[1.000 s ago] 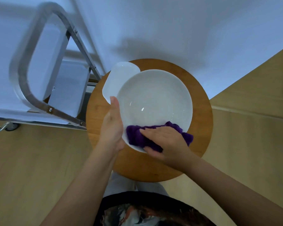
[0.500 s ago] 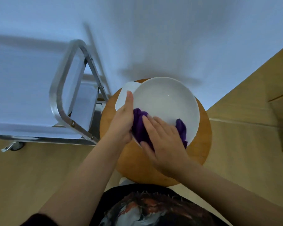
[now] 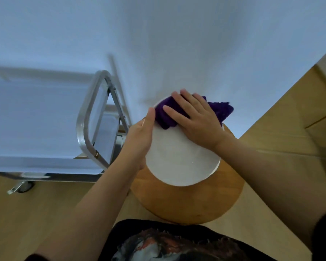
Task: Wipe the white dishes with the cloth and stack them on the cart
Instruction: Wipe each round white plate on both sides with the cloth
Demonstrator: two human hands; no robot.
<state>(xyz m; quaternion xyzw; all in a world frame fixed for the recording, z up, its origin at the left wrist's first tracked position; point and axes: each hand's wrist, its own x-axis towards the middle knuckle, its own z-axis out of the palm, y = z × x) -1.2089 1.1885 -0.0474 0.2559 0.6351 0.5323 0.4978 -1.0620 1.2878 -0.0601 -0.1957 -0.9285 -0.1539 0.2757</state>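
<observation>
Round table (image 3: 186, 202) at centre, close before person. Dish (image 3: 179, 159) over table's far half, far rim reaching past table edge toward wall (image 3: 177, 44). Cloth (image 3: 217, 110) on dish's far part, under right hand (image 3: 196, 119). Left hand (image 3: 139, 142) at dish's left rim, thumb on rim beside cloth. Cart (image 3: 36, 125) left of table, against wall; its handle frame (image 3: 88, 121) just beside left hand. Floor (image 3: 290, 129) right of table.

The plate (image 3: 179, 157) is smooth, glossy white ceramic. The cloth (image 3: 166, 115) is fuzzy purple. The stool (image 3: 186, 202) is matt wood, the cart (image 3: 83, 132) brushed metal.
</observation>
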